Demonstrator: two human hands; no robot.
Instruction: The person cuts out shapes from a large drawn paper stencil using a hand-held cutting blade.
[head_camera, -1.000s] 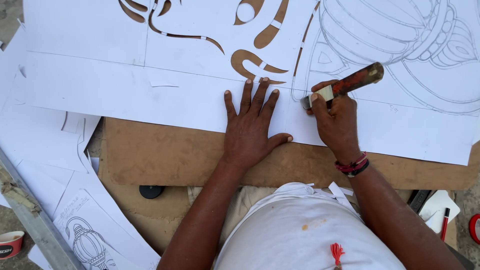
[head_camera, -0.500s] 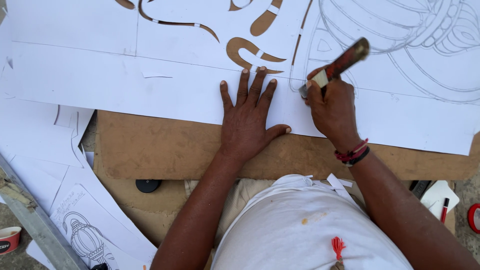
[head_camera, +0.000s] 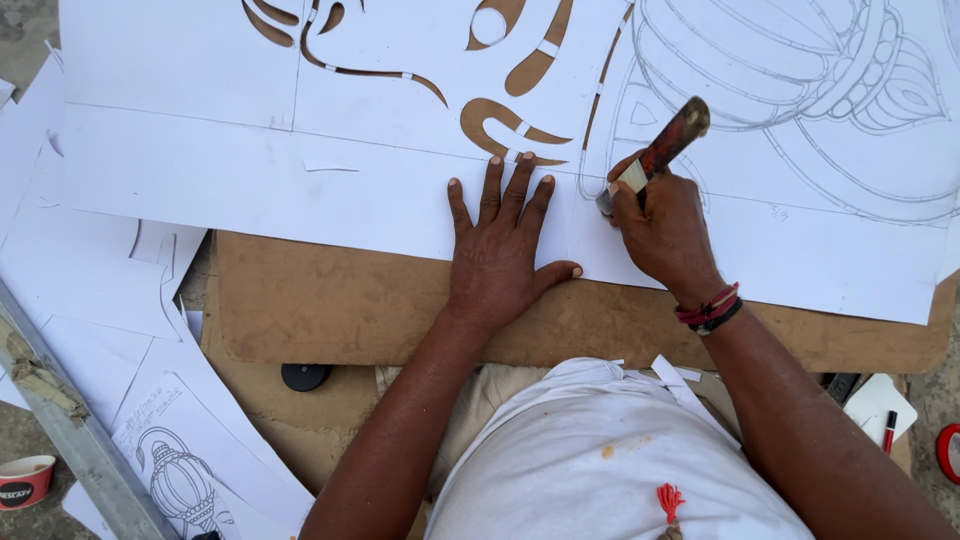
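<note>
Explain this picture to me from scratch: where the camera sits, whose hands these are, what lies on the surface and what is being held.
There is one view, from a camera worn on a person's head, looking down at their own two bare hands. The left hand lies flat, fingers spread, pressing on a large white paper sheet. That sheet bears pencil drawings and cut-out curved shapes, and it rests on a brown board. The right hand, with red and black bands at the wrist, grips a cutting tool with a reddish handle, its tip down on the paper. Loose paper offcuts lie to the left, with a small paper cup in the corner.
</note>
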